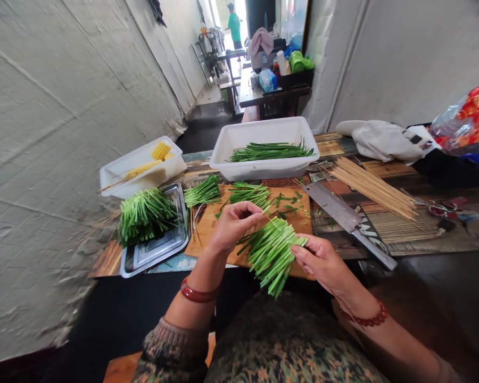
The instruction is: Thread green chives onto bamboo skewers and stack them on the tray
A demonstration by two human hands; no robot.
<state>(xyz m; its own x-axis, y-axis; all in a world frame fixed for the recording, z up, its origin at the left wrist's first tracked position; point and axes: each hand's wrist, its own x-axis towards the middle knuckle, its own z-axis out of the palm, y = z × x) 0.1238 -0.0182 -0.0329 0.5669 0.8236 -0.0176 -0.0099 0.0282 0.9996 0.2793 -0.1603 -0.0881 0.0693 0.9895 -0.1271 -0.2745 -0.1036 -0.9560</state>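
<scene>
A row of cut garlic chives (pixel 273 250) hangs over the front edge of the wooden cutting board (pixel 211 234). My right hand (pixel 319 260) grips this row at its right side, thumb on top. At its upper left, my left hand (pixel 239 223) is closed in a pinch; what lies between those fingertips is too small to make out. Behind my left hand, more cut chives (pixel 249 192) lie on the board, with short green scraps (pixel 287 205) beside them. A smaller chive bunch (pixel 203 191) with thin skewers (pixel 194 229) sticking out rests at the board's left edge.
Left, a metal tray (pixel 181 234) bears piled chives (pixel 146 215); behind it a white tub (pixel 115 173) holds yellow pieces (pixel 159 151). A white bin (pixel 263 169) holds long chives (pixel 269 151). Right lie a cleaver (pixel 335 207), bamboo skewers (pixel 373 189), keys (pixel 443 210) and a cap (pixel 387 139).
</scene>
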